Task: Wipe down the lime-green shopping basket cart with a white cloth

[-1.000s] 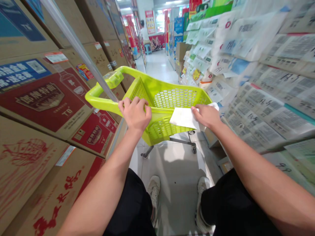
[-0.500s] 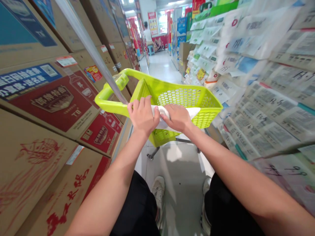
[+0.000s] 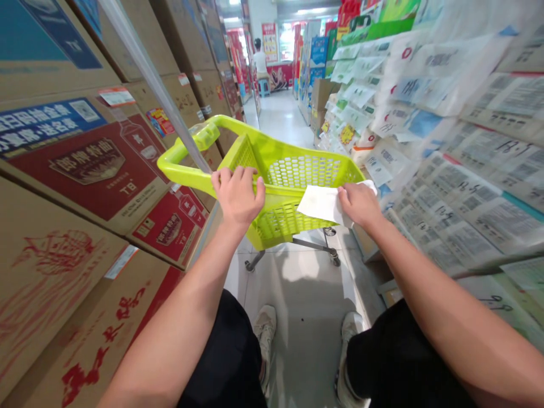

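Observation:
A lime-green plastic shopping cart (image 3: 272, 218) stands sideways in front of me, with a perforated basket on grey metal legs. My left hand (image 3: 238, 195) grips the near rim, fingers over the edge, close to where a grey metal pole (image 3: 157, 85) crosses the cart. Farther right, my right hand (image 3: 360, 205) is closed on a white sheet (image 3: 319, 204), paper or cloth, at the right end of the same rim. Part of the sheet hangs flat against the basket's outer side; the rest bunches under the fingers. The cart's handle (image 3: 170, 161) points left.
Stacked cartons (image 3: 89, 153) line the left side closely. On the right are piled packs of tissue (image 3: 450, 187) with handwritten prices. A tiled aisle (image 3: 280, 116) runs ahead, where a person (image 3: 259, 59) sits on a blue stool (image 3: 264, 86). My shoes (image 3: 264, 334) are on the floor below.
My right hand has slid right along the rim with the white sheet, away from my left hand. My left hand stays on the rim. The sheet now spreads out to the left of my right fingers.

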Demonstrator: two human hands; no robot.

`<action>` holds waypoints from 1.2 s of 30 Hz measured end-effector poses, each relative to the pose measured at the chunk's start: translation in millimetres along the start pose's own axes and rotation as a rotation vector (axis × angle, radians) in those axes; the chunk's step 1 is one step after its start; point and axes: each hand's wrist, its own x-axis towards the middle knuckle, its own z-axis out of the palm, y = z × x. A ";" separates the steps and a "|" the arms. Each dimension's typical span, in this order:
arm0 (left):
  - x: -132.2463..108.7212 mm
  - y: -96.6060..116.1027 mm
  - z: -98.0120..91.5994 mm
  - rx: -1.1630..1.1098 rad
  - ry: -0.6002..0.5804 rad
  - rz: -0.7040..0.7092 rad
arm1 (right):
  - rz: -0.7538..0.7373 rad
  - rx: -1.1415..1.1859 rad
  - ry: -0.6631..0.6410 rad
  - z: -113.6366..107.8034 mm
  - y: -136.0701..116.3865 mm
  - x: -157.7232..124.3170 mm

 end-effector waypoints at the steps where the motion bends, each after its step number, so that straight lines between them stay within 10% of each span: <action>1: -0.1 3.8 -0.6 -0.008 -0.002 -0.016 | 0.001 0.009 0.020 0.5 -6.3 0.8; 12: -10.8 25.6 -14.3 -0.020 -0.071 0.030 | -0.259 0.266 0.194 -6.4 -151.4 7.6; 19: -11.4 5.6 -39.5 -0.146 -0.031 0.136 | -0.307 0.481 0.136 7.0 -128.6 21.8; 27: -11.6 -21.6 -75.0 -0.183 0.402 0.023 | -0.295 0.644 0.127 5.0 -97.4 32.7; 36: -13.2 -22.3 -58.1 -0.318 0.221 0.091 | -0.099 0.819 0.355 -15.4 -83.3 16.7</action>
